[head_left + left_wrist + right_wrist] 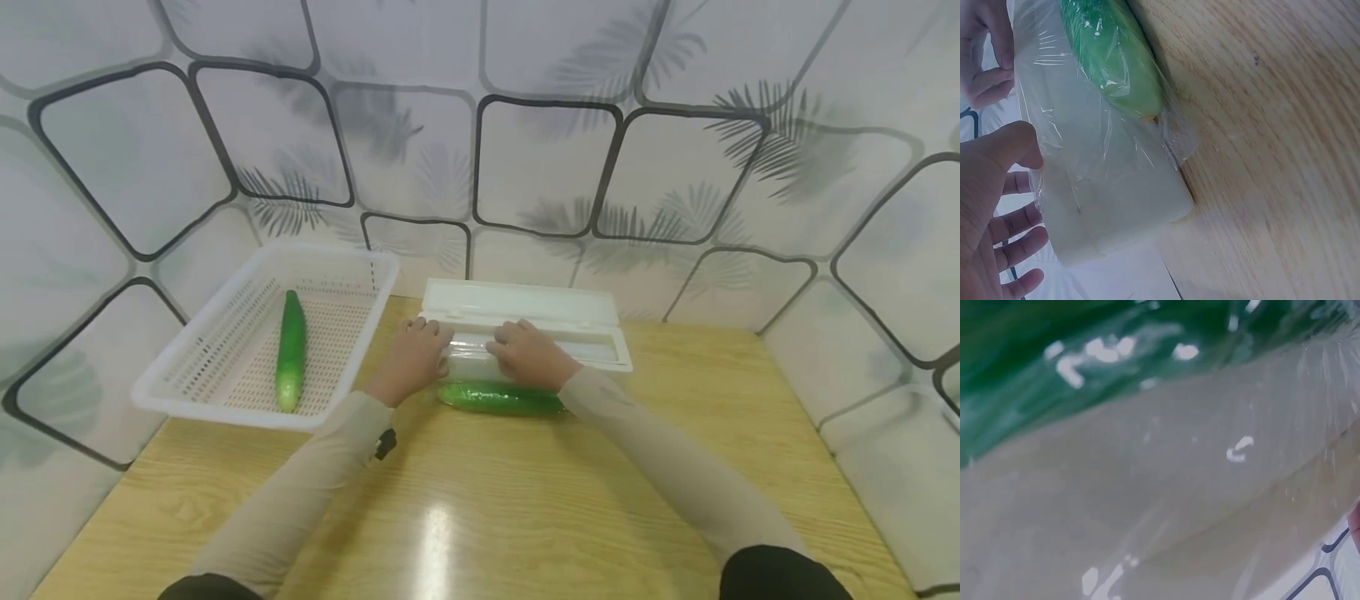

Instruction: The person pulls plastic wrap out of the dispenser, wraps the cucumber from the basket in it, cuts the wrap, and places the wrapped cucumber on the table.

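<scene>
A white cling film dispenser [618, 350] lies at the back of the table with its lid [525, 300] raised. Just in front of it is a green cucumber [498, 398] under clear cling film [1107, 134]. My left hand [416, 354] is at the dispenser's left end, its thumb and fingers pinching the film's edge in the left wrist view. Near the middle of the dispenser, my right hand [528, 354] pinches the same film edge between thumb and finger. The right wrist view is filled by the film-covered cucumber [1116, 356] and the pale dispenser.
To the left stands a white perforated basket [225, 414] with one unwrapped cucumber [291, 350] in it. Behind the wooden table [525, 508] rises a patterned wall [547, 167], with more wall along both sides.
</scene>
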